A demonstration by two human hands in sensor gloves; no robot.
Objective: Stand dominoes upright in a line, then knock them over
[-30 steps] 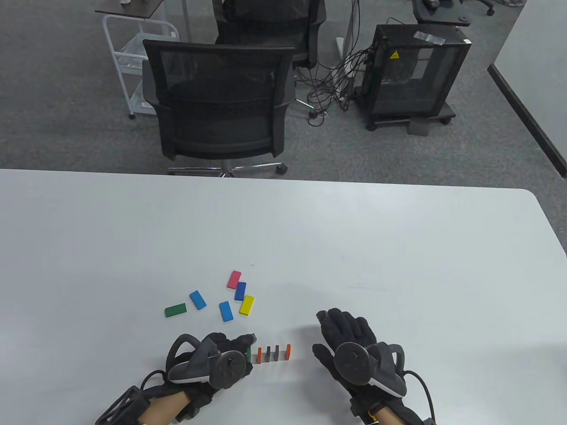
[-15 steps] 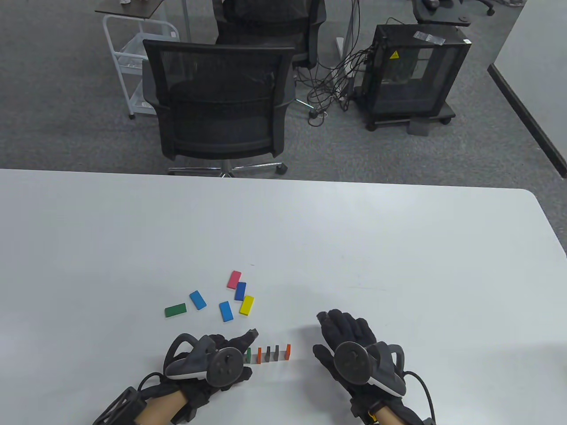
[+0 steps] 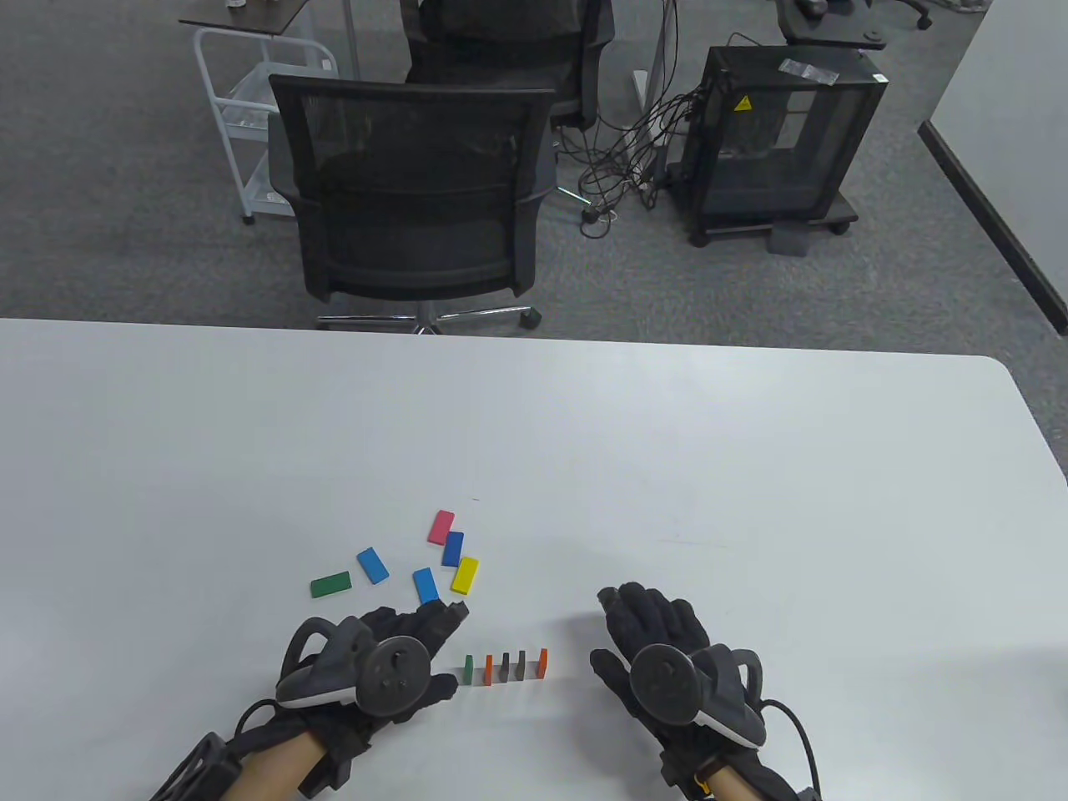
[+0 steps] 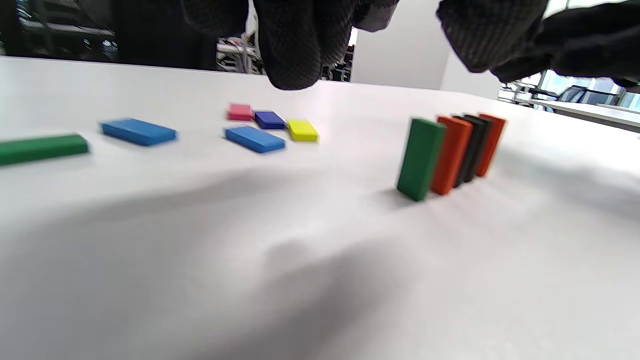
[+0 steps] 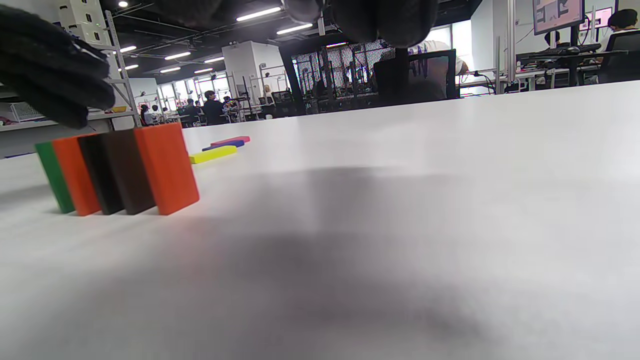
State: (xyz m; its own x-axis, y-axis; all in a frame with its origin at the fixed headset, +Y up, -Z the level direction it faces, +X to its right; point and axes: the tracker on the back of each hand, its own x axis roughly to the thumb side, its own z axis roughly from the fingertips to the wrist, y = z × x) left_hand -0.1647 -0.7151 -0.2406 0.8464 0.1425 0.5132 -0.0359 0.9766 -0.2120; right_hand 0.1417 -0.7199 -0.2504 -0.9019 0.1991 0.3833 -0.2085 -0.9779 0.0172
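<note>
Five dominoes are seen standing upright in a short row near the front edge of the white table (image 3: 751, 467), between the two hands. From the left the row consists of a green domino (image 3: 469, 665), an orange domino (image 3: 489, 666), two dark dominoes (image 3: 514, 662) and a second orange domino (image 3: 543, 661). In the table view small gaps are visible between them; in the left wrist view the row (image 4: 452, 152) is foreshortened and the gaps are hidden. In the right wrist view the row (image 5: 120, 170) is seen from its other end, with the orange end piece nearest.

Six loose dominoes are found lying flat beyond the row: a flat green domino (image 3: 330, 584), a blue domino (image 3: 372, 565), a second blue domino (image 3: 425, 585), a yellow domino (image 3: 465, 575), a dark blue domino (image 3: 453, 548) and a pink domino (image 3: 440, 526). In the right wrist view only the yellow, dark blue and pink pieces are visible. A black mesh office chair (image 3: 413, 188) is noted beyond the far table edge.

The left hand (image 3: 380, 667) is positioned just beside the green end of the row, apart from it, with fingers extended toward the second blue domino and nothing gripped. The right hand (image 3: 667, 659) is held near the orange end, apart from it, with fingers relaxed and empty. Nothing is seen between the row and either hand.
</note>
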